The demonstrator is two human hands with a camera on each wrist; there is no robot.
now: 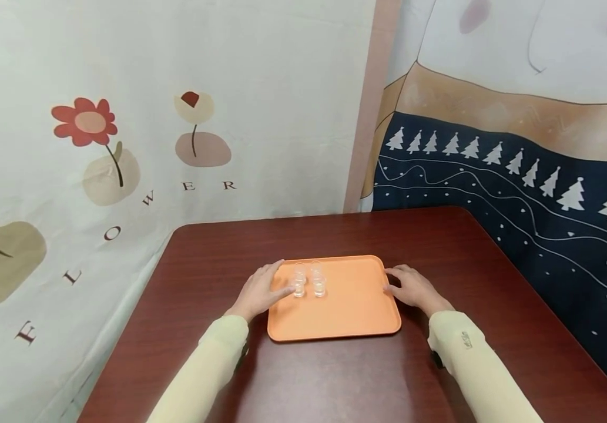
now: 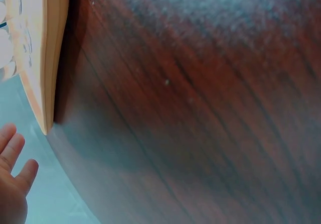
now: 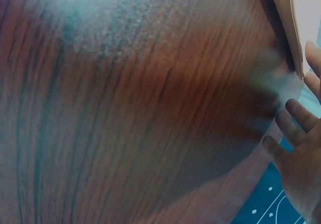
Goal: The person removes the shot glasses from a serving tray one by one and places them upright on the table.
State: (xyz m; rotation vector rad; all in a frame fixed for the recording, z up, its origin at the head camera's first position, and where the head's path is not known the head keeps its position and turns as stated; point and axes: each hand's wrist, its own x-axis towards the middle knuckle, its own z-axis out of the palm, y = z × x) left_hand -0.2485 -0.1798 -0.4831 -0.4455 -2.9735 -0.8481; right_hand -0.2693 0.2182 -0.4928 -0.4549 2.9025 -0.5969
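Observation:
An orange rectangular tray [image 1: 358,302] lies flat on the table, with several small clear glasses [image 1: 319,286] grouped on its left half. At the tray's left edge is my left hand [image 1: 260,291], its thumb reaching over the rim towards the nearest glass; whether it touches the glass I cannot tell. My right hand [image 1: 413,286] is beside the right edge, fingers loosely spread towards the rim. In the left wrist view, part of the left hand [image 2: 12,184] shows straight fingers below the tray's side [image 2: 55,58]. Slightly bent, separated fingers of the right hand [image 3: 303,153] appear in the right wrist view.
The dark red-brown wooden table [image 1: 324,376] extends around the tray on all sides. A pale cloth with printed flowers [image 1: 282,106] hangs behind and to the left. On the right hangs a dark blue cloth with white trees [image 1: 493,200].

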